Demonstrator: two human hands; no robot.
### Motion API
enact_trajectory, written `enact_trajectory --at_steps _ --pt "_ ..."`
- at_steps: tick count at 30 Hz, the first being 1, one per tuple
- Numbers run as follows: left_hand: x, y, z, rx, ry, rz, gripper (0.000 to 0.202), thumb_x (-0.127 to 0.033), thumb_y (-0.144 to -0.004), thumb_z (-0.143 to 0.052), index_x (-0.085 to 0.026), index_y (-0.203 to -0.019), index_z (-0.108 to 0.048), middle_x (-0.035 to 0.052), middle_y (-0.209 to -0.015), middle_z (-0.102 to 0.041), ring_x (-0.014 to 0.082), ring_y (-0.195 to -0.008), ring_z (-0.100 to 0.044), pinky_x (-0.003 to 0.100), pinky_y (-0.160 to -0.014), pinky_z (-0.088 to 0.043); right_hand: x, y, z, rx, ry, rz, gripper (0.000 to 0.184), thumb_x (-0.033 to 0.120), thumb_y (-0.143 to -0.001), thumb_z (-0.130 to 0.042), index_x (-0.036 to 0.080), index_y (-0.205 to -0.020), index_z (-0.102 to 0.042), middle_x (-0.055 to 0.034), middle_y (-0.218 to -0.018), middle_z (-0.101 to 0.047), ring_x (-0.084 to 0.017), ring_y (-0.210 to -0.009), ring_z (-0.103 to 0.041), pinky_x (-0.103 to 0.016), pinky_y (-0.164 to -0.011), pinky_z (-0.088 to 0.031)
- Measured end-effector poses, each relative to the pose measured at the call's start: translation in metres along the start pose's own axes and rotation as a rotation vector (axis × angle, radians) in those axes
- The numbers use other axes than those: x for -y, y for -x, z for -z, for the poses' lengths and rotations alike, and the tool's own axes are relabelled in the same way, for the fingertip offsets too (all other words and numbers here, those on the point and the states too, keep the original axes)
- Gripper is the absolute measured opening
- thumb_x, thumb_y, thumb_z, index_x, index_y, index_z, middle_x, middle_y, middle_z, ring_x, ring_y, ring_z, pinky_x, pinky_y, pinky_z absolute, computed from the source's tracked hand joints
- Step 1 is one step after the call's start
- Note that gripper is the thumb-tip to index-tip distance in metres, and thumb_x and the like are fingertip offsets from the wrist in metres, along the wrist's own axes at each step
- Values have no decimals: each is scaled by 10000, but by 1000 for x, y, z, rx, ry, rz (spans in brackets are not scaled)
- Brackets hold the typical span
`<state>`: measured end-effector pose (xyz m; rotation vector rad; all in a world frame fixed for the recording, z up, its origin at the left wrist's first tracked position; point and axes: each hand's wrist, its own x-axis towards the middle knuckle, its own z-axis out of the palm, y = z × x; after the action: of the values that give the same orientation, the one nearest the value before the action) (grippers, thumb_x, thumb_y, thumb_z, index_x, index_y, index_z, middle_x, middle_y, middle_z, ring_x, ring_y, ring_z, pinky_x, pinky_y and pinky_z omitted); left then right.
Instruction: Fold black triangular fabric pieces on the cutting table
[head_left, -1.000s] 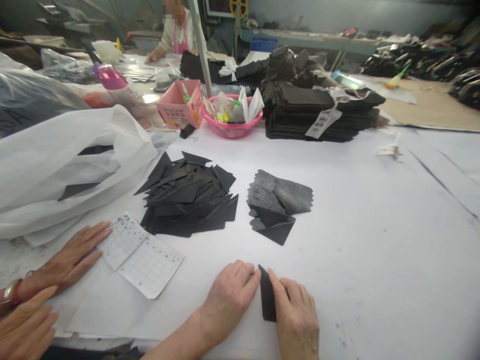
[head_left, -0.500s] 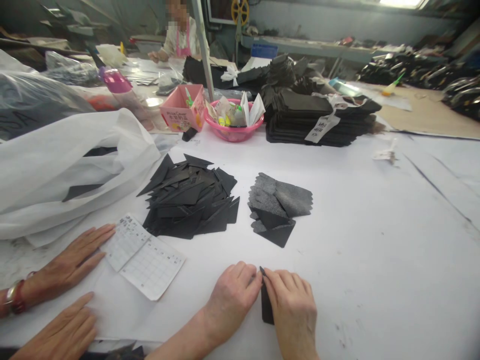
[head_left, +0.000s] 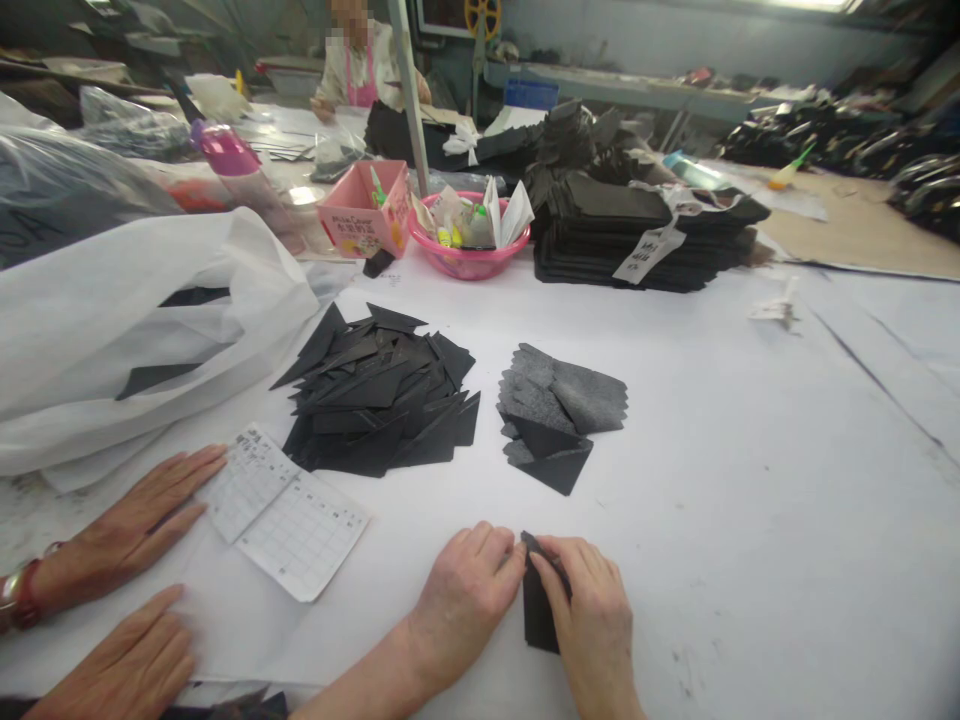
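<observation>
Currently, right of and nearer than the black heap (head_left: 382, 410), left hand (head_left: 466, 592) and right hand (head_left: 591, 612) (both curled nearly closed) pinch a dark piece (head_left: 538, 618) that might skew if either grip slipped.

The tabletop (head_left: 712, 480) is bright, the background (head_left: 637, 42) dim and blurred, a lamp (head_left: 819, 4) glaring top-right.

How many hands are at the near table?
4: the wearer's left hand and right hand at a black piece; a co-worker's upper hand by the booklet, lower hand below.
</observation>
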<state>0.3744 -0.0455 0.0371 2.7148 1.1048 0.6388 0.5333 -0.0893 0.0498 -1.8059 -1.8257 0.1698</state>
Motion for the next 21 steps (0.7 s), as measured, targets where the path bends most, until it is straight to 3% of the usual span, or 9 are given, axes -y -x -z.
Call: enact_trajectory --at_steps 4,13,16,19,21 --pt "0 0 0 -14 15 8 113 -118 -916 -542 -170 -1004 -589 33 -852 -542 168 -768 -499 293 -647 -424 -5 11 4 -21 -14 30 179 287 -1006 -461 252 -1105 -607 20 -989 -618 -112 -912 -545 -249 -843 -377" --pt "1 -2 1 -41 158 97 93 -139 -915 -537 -167 -830 -562 23 -812 -542 164 -756 -507 287 -646 -440 1 24 -5 -151 124 113 209 188 -969 -513 220 -1122 -651 -26 -981 -599 -134 -912 -525 -291 -847 -380" --pt "3 -1 2 -47 190 109 98 -169 -936 -522 -155 -997 -597 35 -854 -564 164 -778 -523 286 -663 -470 1 24 -5 -136 151 131 233 175 -969 -506 215 -1151 -646 -35 -992 -597 -138 -918 -523 -296 -844 -379" --pt "4 0 3 -53 153 35 330 -142 -951 -503 -184 -1278 -531 35 -895 -581 152 -777 -525 275 -677 -487 2 24 -5 -145 161 137 241 147 -969 -492 209 -1134 -655 -42 -1001 -597 -141 -926 -525 -302 -849 -381" --pt "4 0 5 -44 116 -8 340 -138 -945 -520 -184 -1282 -538 41 -916 -584 155 -782 -528 280 -673 -495 2 25 -6 -158 168 137 235 153 -972 -486 204 -1117 -664 -45 -998 -596 -143 -924 -525 -305 -848 -381"
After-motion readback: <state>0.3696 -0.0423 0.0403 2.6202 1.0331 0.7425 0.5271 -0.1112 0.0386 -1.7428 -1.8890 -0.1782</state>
